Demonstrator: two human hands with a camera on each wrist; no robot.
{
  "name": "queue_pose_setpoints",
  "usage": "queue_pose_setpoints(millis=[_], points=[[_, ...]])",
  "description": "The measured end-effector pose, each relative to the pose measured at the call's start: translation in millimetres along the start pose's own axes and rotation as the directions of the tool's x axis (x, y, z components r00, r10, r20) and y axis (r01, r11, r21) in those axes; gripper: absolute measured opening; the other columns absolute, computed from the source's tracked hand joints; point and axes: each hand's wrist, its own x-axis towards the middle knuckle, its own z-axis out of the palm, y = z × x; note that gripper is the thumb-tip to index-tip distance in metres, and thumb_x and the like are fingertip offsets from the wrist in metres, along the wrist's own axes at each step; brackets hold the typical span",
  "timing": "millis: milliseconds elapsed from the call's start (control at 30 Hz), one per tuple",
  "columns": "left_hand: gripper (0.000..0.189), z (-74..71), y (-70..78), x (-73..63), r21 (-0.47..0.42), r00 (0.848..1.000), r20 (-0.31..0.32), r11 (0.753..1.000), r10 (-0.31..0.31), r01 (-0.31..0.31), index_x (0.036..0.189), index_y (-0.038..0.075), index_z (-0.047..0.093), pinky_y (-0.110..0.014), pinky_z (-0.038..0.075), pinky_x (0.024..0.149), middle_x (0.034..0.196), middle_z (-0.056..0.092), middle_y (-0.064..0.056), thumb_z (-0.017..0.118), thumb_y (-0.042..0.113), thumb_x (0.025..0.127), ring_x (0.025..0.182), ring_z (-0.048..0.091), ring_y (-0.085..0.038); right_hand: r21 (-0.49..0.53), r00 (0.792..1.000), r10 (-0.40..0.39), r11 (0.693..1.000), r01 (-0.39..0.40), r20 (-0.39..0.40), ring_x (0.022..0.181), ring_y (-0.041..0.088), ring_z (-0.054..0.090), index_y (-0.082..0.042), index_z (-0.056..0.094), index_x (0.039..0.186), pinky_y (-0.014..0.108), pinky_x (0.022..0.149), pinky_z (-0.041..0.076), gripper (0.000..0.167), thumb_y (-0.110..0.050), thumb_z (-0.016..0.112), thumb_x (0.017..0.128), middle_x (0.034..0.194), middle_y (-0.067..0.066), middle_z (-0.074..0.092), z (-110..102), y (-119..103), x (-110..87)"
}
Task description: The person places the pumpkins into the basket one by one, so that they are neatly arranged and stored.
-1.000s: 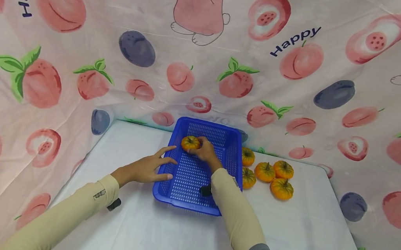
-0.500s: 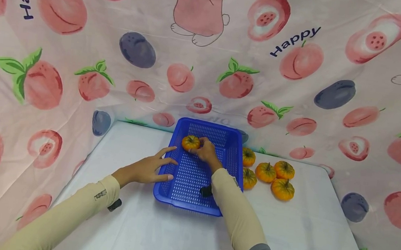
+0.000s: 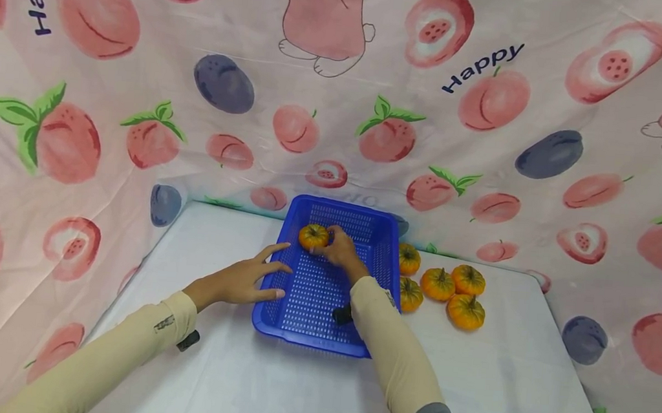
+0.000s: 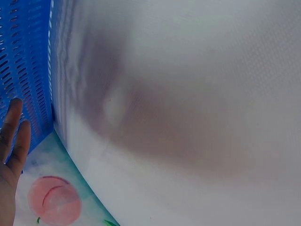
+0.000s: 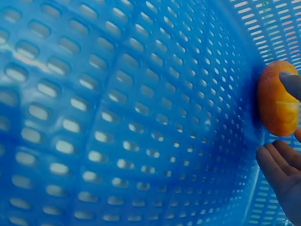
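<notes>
Pumpkin [image 3: 312, 237], ribbed orange, sits far-left inside blue plastic basket [image 3: 311, 342], pinched at fingertips of right hand [image 3: 342, 251]; left hand [image 3: 241, 280] spreads by left rim.

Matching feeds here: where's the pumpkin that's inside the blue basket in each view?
Head: the pumpkin is just left of centre, in the far-left part of the blue basket, at the right hand.
Left wrist: not in it.
Right wrist: near the right edge, slightly above mid-height.
Shared landmark: the basket's perforated blue plastic, visible in all three.
</notes>
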Motion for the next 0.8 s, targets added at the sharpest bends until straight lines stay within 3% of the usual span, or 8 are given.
queue_pose_setpoints(millis=[167, 400, 600, 800], points=[[0.057, 2.5, -2.2, 1.8, 0.001, 1.0, -0.004, 1.0, -0.002, 0.002, 0.141, 0.024, 0.056, -0.063, 0.046, 0.104, 0.169, 0.005, -0.001, 0.061, 0.055, 0.094, 0.139, 0.045, -0.045, -0.015, 0.999, -0.053, 0.998, 0.053, -0.005, 0.131, 0.035, 0.054, -0.003, 0.048, 0.142, 0.045, 0.111, 0.045, 0.076, -0.026, 0.085, 0.08, 0.141, 0.02, 0.056, -12, -7, -0.4], [0.057, 0.7, 0.4, 0.8, 0.001, 1.0, -0.01, 1.0, 0.0, 0.0, 0.141, 0.023, 0.057, -0.065, 0.046, 0.103, 0.169, 0.007, -0.004, 0.061, 0.053, 0.094, 0.139, 0.043, -0.047, -0.003, 0.992, -0.116, 0.993, 0.116, 0.051, 0.128, 0.034, 0.057, -0.005, 0.046, 0.145, 0.047, 0.103, 0.051, 0.072, -0.03, 0.079, 0.087, 0.141, 0.018, 0.058, -47, -29, -12.6], [0.057, 0.7, -0.4, 0.1, 0.001, 1.0, -0.009, 1.0, -0.006, 0.006, 0.141, 0.022, 0.056, -0.065, 0.046, 0.103, 0.169, 0.006, -0.004, 0.061, 0.054, 0.094, 0.14, 0.043, -0.047, -0.036, 0.967, -0.236, 0.97, 0.24, 0.097, 0.122, 0.033, 0.061, -0.006, 0.054, 0.14, 0.047, 0.102, 0.053, 0.064, -0.032, 0.08, 0.087, 0.134, 0.019, 0.063, -78, -38, -26.5], [0.056, 2.1, -1.3, 0.1, -0.014, 1.0, -0.012, 1.0, 0.002, -0.003, 0.141, 0.023, 0.056, -0.066, 0.045, 0.103, 0.169, 0.006, -0.003, 0.061, 0.054, 0.094, 0.14, 0.042, -0.047, -0.046, 0.948, -0.308, 0.949, 0.312, 0.077, 0.121, 0.033, 0.061, -0.007, 0.058, 0.135, 0.047, 0.102, 0.052, 0.056, -0.03, 0.079, 0.088, 0.131, 0.016, 0.064, -106, -33, -46.3]])
